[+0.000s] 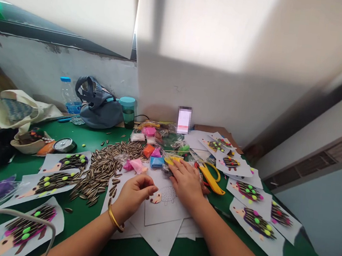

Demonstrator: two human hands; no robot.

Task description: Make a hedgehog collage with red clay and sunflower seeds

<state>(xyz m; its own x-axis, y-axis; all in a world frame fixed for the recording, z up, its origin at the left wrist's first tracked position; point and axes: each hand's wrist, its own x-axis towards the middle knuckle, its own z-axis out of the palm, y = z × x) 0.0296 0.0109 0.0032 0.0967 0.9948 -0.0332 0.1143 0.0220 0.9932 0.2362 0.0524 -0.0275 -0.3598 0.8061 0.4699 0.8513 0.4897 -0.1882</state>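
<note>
A printed hedgehog drawing on a sheet of paper (162,214) lies in front of me, its face covered in peach clay with a small eye and mouth. Beside that face my left hand (135,195), with a gold bangle at the wrist, holds thumb and fingers pinched together; whatever is between them is too small to make out. My right hand (188,184) rests with fingers stretched over the sheet's upper right and some bagged clay, near a yellow clay packet (172,160). Close by are a blue clay packet (156,162) and pink clay (138,166).
A heap of sunflower seeds (102,165) spreads left of the sheets. Yellow-handled scissors (212,180) lie right of my right hand. Finished seed hedgehog pictures (255,224) lie on both sides. Behind stand a phone (184,120), a teal-lidded bottle (127,113) and a blue bag (101,110).
</note>
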